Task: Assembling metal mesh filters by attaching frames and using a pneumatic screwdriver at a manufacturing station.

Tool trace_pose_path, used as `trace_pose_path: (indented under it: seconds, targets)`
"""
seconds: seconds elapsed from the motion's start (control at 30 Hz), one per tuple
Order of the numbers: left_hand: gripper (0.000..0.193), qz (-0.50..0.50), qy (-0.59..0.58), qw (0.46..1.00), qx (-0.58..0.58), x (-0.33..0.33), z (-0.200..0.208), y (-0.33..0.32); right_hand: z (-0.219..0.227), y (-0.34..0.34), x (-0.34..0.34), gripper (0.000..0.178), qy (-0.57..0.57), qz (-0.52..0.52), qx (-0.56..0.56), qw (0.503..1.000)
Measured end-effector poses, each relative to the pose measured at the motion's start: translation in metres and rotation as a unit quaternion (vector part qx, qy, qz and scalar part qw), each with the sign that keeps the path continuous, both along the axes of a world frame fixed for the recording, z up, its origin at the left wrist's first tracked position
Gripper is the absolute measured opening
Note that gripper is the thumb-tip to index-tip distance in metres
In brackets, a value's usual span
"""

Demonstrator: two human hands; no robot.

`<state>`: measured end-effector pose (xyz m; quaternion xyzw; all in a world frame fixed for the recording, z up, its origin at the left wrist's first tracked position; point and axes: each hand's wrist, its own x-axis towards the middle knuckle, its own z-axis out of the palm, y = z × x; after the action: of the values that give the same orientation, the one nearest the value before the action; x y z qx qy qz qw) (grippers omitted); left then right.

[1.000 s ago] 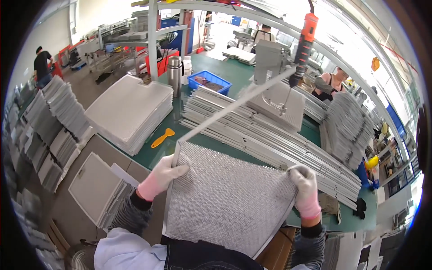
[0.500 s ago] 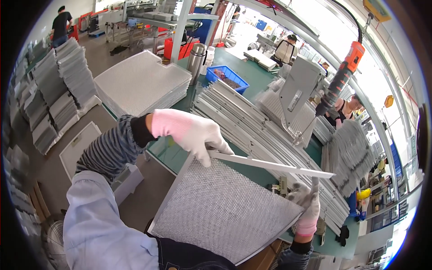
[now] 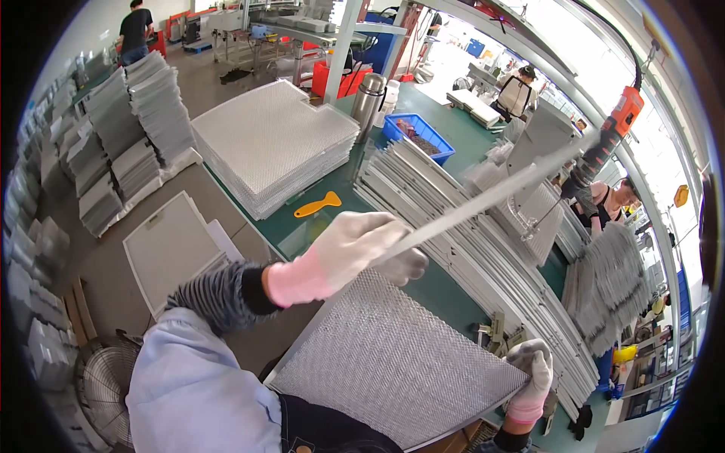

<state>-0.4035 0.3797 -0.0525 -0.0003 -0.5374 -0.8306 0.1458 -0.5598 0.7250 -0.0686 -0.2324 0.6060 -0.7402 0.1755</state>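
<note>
My left hand, in a pink and white glove, is closed on one end of a slim pale metal strip. That strip slants up and to the right, clear of the panel and slightly blurred. Below it a grey metal mesh panel lies tilted in front of my body, with a narrow frame along its left and near edges. Its far edge shows bare mesh. My right hand, gloved alike, grips the panel's right corner with bent fingers. An orange scraper rests on the green table beyond my left hand.
Stacked mesh panels stand at the table's far left. A steel flask and a blue bin are behind. Long metal strips lie across the right. An orange power driver hangs overhead. Other people work further off.
My left hand has lifted the strip off the panel's far edge and swung its free end upward. My right hand has let go of the strip's end but remains at the panel's corner.
</note>
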Motion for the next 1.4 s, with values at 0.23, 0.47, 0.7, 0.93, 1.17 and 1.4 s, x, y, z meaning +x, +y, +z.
trace_pose_path:
  seconds: [0.23,0.47,0.7,0.93,1.17,1.4]
  targets:
    - [0.016,0.155,-0.067,0.984,-0.064,0.038,-0.04,0.015,-0.003,-0.004,0.004,0.035,-0.03,0.024,-0.013,0.999]
    - [0.014,0.099,-0.028,0.994,-0.038,0.011,-0.042,-0.004,0.008,-0.008,0.013,0.031,-0.025,-0.008,-0.002,1.0]
    - [0.075,0.009,-0.108,0.877,-0.468,0.007,0.021,-0.029,0.011,-0.014,0.004,0.032,-0.053,0.036,0.05,0.997]
    - [0.086,-0.124,-0.153,0.83,-0.523,-0.003,0.056,-0.034,0.018,-0.002,0.0,0.051,-0.032,0.093,0.032,0.995]
    - [0.079,-0.091,-0.168,0.84,-0.508,0.012,0.044,-0.044,0.014,-0.017,-0.004,0.057,-0.022,0.109,0.069,0.991]
    - [0.065,-0.201,0.005,0.764,-0.613,-0.014,0.046,-0.035,0.009,-0.012,-0.003,0.058,-0.04,0.111,0.033,0.992]
